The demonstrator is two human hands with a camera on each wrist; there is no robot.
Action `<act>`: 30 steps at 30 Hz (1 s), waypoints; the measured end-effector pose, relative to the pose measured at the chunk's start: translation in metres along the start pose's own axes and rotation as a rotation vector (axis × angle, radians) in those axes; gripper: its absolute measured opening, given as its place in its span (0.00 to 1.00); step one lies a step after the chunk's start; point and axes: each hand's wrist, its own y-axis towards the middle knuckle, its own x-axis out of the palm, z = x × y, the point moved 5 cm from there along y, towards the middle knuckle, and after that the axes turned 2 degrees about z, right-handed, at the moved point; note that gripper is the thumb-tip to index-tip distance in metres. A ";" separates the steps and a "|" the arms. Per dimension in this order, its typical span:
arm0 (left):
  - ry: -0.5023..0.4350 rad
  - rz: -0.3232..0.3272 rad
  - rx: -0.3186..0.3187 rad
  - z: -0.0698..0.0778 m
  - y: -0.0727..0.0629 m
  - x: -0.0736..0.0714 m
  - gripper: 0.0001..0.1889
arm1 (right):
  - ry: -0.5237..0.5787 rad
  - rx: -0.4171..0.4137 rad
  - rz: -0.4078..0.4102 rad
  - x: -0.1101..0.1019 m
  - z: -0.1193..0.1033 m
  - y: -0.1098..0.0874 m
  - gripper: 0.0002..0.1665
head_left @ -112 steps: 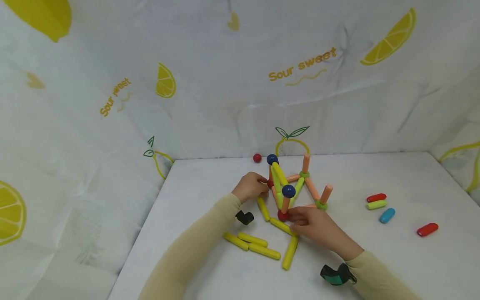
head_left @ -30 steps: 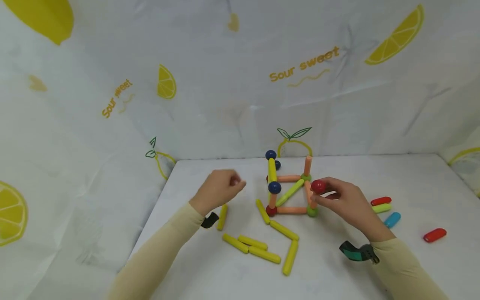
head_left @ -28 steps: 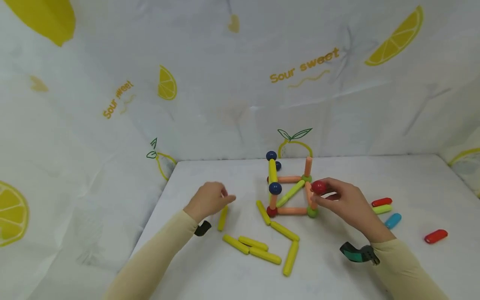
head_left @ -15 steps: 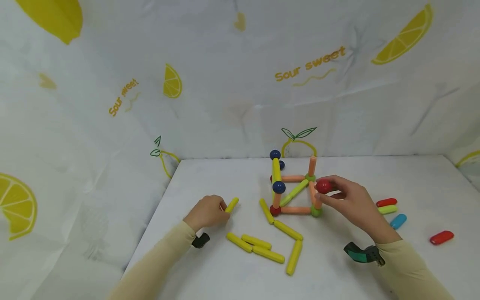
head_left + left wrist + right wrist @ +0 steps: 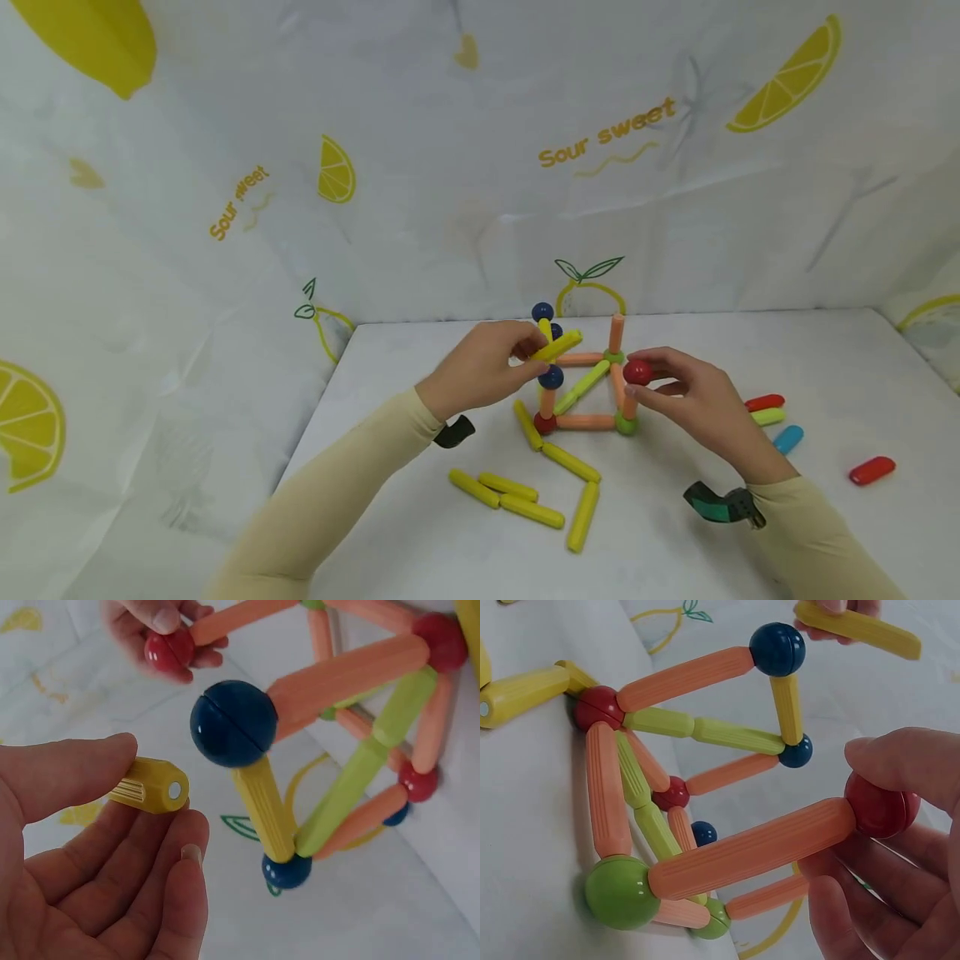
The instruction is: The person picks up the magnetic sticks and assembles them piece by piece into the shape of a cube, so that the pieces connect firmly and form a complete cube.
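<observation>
A frame of magnetic rods and balls stands on the white table: orange rods (image 5: 585, 422), light green diagonal rods (image 5: 345, 787), red and green balls (image 5: 622, 892) at its base corners. My left hand (image 5: 483, 362) pinches a yellow rod (image 5: 154, 784) between thumb and fingers, apart from the blue ball (image 5: 233, 724) on the front left upright. Another yellow rod (image 5: 786, 709) joins that ball to the far blue ball (image 5: 542, 312). My right hand (image 5: 697, 400) grips a red ball (image 5: 883, 806) at the top end of the front right orange upright (image 5: 754, 847).
Several loose yellow rods (image 5: 531, 510) lie in front of the frame. A blue ball (image 5: 703, 833) sits behind it. At right lie short rods: red (image 5: 872, 471), light green (image 5: 768, 417) and blue (image 5: 788, 439). A lemon-print sheet (image 5: 450, 167) hangs behind the table.
The frame has turned, and my right hand has gone from its front red ball to a red ball atop the right upright. My left hand picked up a yellow rod at left and brought it over.
</observation>
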 end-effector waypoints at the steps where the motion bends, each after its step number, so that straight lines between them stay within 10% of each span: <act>1: 0.010 -0.014 0.019 0.006 0.006 0.004 0.12 | -0.001 -0.004 0.003 0.000 0.000 0.000 0.33; 11: 0.137 -0.131 0.067 0.035 0.037 0.040 0.10 | 0.012 -0.026 0.008 0.000 0.000 -0.001 0.32; 30: 0.213 -0.109 0.052 0.026 0.026 0.042 0.11 | -0.013 -0.026 0.006 -0.001 -0.002 -0.001 0.30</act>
